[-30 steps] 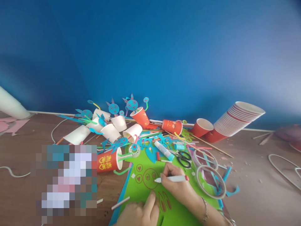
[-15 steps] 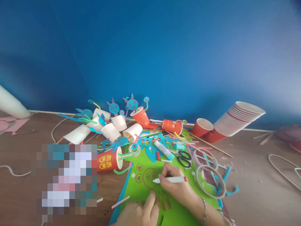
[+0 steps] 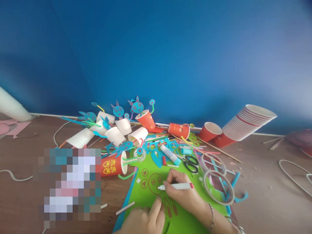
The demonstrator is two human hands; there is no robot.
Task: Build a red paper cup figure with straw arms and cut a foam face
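My right hand [image 3: 179,185] grips a white marker [image 3: 181,186] with a red end, its tip on the green sheet [image 3: 138,201]. Under the tip is a drawn round face [image 3: 153,182] with heart-filled eyes. Two small circles with hearts [image 3: 144,178] are drawn to its left, and two long ear shapes [image 3: 170,207] below it. My left hand [image 3: 146,219] rests on the sheet's lower part, index finger stretched forward, holding nothing.
Black-handled scissors [image 3: 191,164], a glue stick [image 3: 170,155] and tape rolls [image 3: 219,188] lie around the sheet. Blue paper scraps and straws are heaped behind. Decorated paper cups [image 3: 114,165] lie to the left; a tall cup stack [image 3: 246,125] leans right. A blue wall [image 3: 156,58] rises behind.
Almost nothing differs. The marker stays on the lower part of the drawn face, with at most a tiny shift of its tip. My left hand keeps its place.
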